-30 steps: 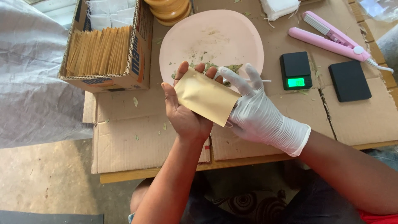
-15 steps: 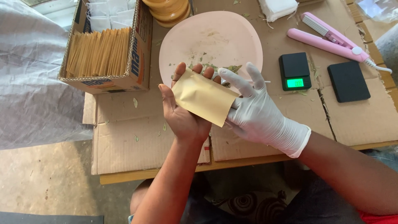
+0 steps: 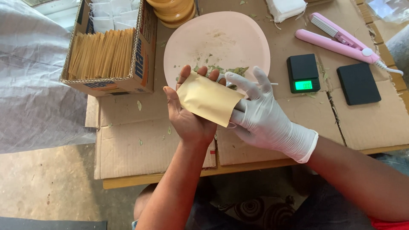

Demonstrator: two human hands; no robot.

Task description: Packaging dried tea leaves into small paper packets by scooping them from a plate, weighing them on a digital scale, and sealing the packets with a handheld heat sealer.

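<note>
tan pouch (image 3: pixel 208 99) on bare left hand (image 3: pixel 189 121), gloved right hand (image 3: pixel 262 117) touching

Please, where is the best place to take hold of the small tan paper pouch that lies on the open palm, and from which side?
Probably the lower right corner of the tan paper pouch, coming from the right. The pouch lies flat on the bare left hand, so its middle offers only a flat face, but that corner juts past the palm beside the gloved right hand, whose fingers already touch the right edge.
</note>
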